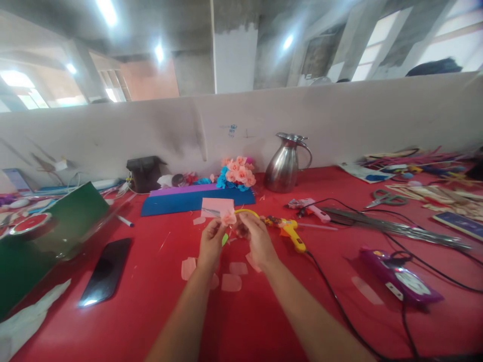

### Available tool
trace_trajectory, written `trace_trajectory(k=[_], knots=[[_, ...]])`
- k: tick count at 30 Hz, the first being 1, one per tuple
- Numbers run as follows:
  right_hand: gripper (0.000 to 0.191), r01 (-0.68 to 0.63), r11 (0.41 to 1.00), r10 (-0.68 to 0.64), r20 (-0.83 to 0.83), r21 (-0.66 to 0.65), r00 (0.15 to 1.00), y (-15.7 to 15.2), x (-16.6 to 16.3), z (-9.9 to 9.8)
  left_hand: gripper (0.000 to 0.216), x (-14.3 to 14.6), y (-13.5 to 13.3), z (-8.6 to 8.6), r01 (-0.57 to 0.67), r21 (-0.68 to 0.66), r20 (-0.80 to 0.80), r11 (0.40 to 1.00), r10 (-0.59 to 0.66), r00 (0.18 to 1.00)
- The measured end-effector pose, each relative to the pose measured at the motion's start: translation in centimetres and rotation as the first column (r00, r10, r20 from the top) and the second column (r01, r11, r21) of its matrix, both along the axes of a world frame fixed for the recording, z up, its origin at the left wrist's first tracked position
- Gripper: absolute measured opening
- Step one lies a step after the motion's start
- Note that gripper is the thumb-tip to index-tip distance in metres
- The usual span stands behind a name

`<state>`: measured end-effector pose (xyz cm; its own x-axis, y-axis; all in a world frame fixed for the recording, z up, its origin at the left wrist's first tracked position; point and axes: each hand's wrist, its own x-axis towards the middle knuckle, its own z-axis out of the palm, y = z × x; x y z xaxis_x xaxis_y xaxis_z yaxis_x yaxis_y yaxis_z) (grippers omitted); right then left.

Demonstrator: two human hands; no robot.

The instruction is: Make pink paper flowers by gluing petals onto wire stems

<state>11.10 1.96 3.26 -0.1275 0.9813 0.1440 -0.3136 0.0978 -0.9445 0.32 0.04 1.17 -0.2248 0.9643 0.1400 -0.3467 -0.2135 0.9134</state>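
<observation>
Both my hands meet over the red table (151,301), just past its middle. My left hand (211,241) is closed in a pinch on a small pink paper flower (228,217). My right hand (256,236) is closed too, its fingers pressed to the same flower from the right. A thin yellow curved band (247,211) arcs over my right fingers. Loose pink paper petals (231,282) lie on the table below my wrists. A pink paper sheet (217,206) lies just beyond my hands.
A yellow glue gun (290,231) with a black cord lies right of my hands. Blue and purple foam sheets (188,198), a paper flower bunch (237,173) and a steel jug (285,163) stand behind. A black phone (107,271) lies left; scissors (385,197) and wires lie right.
</observation>
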Motion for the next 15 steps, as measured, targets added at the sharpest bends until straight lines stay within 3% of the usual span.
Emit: trace_trajectory(k=[10,15], knots=[[0.019,-0.013,0.998,0.013,0.010,0.068,1.000,0.05,0.01,-0.19,0.017,-0.18,0.24,-0.58,0.026,0.030,-0.012,0.999,-0.026,1.000],[0.020,-0.017,0.998,0.016,0.007,0.066,1.000,-0.13,0.09,0.15,0.018,-0.17,0.22,-0.67,0.018,-0.015,0.000,1.000,-0.018,1.000]])
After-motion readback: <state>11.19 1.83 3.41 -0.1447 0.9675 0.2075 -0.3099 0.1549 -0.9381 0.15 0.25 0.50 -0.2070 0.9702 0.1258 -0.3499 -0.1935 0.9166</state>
